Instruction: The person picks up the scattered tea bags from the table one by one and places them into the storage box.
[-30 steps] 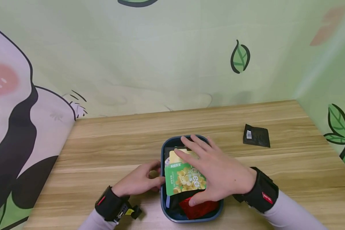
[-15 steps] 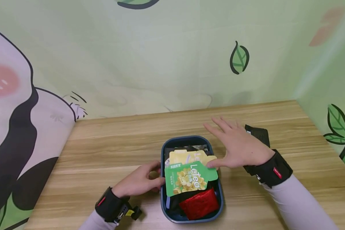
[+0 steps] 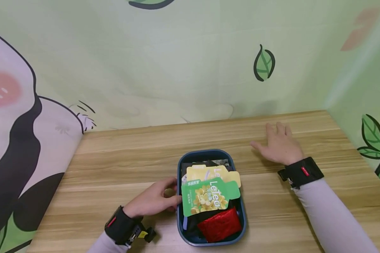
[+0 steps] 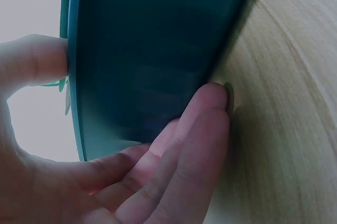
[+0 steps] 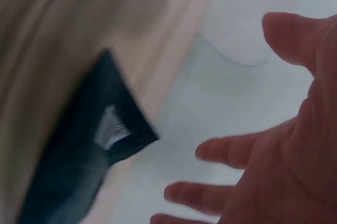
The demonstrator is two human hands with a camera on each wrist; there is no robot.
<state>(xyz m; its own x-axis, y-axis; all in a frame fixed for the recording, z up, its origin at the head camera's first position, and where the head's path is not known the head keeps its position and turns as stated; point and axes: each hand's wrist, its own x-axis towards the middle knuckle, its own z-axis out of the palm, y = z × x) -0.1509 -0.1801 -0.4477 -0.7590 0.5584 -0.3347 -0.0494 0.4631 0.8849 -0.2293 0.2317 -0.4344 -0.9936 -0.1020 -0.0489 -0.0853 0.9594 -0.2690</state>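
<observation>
My left hand [image 3: 153, 198] holds the left wall of a dark blue plastic bin [image 3: 212, 242]. In the left wrist view the thumb [image 4: 37, 58] meets the rim and the fingers [image 4: 184, 155] lie along the outer wall. A green LeTea packet [image 3: 206, 196], a yellow packet [image 3: 202, 172] and a shiny red packet [image 3: 220, 225] lie in the bin over black ones. My right hand [image 3: 282, 146], fingers spread and holding nothing, is over the back right of the table. Near it in the right wrist view is a black sachet [image 5: 73, 150] with a white label; the head view hides it.
The wood-grain table [image 3: 123, 154] meets a pale green printed backdrop [image 3: 177, 70] at the back and right. Part of a large panda drawing [image 3: 50, 140] covers the left side. A wrist camera [image 3: 147, 233] sticks out beside the left wrist.
My right hand has left the bin and moved right and back to where the black sachet lay, now covering it in the head view. The left hand and the bin have stayed put.
</observation>
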